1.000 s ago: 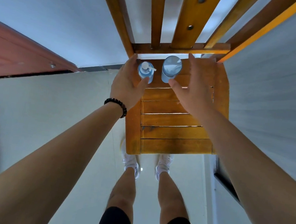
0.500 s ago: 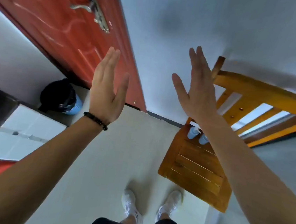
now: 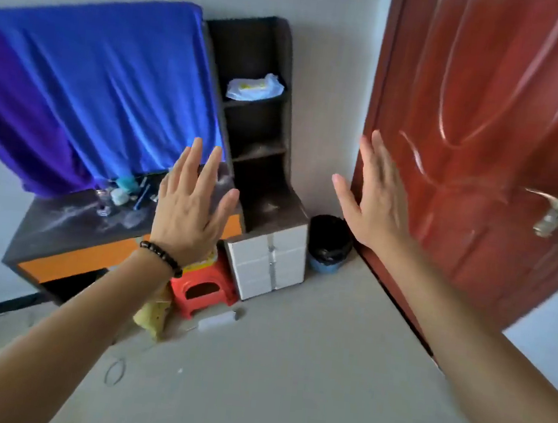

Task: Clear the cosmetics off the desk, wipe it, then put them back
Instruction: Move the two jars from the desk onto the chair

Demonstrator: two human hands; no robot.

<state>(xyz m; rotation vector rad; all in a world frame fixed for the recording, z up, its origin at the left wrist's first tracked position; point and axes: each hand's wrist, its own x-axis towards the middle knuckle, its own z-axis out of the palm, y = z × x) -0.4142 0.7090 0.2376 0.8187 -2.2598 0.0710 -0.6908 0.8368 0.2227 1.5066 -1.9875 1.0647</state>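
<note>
The desk (image 3: 73,224) has bare top along its front edge, open to a reach from the floor side. Toward its back a cluster of small cosmetics (image 3: 124,191) crowds the surface, and a blue cloth (image 3: 95,81) hangs low right behind them. At the desk's right end a dark shelf tower (image 3: 256,122) walls it off. Under it a red stool (image 3: 204,286) fills the gap.

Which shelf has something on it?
The top shelf of the dark unit holds a white packet; the two shelves below look bare.
</note>
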